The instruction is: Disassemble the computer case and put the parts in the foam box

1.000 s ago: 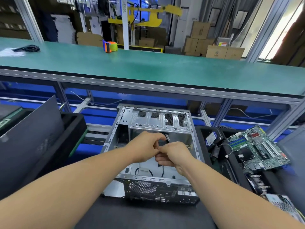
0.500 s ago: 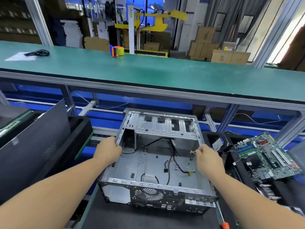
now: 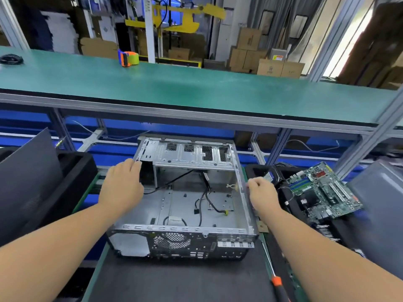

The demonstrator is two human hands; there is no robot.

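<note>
The open metal computer case (image 3: 185, 227) lies on a dark mat in front of me, its rear panel toward me and loose black cables (image 3: 205, 199) on its floor. My left hand (image 3: 122, 186) grips the case's left wall near the drive cage. My right hand (image 3: 261, 195) grips the top edge of the right wall, fingers curled over it. A black foam box (image 3: 283, 192) stands to the right, holding a green motherboard (image 3: 322, 192) and other parts.
A second black foam box (image 3: 76, 171) stands at the left with a dark side panel (image 3: 28, 175) leaning in it. An orange-handled screwdriver (image 3: 277, 282) lies right of the case. A green shelf (image 3: 196, 92) with a tape dispenser (image 3: 128, 58) runs overhead behind the case.
Both hands left the cable in the middle of the case and moved apart to its side walls. The case has since shifted slightly nearer and the view has dropped.
</note>
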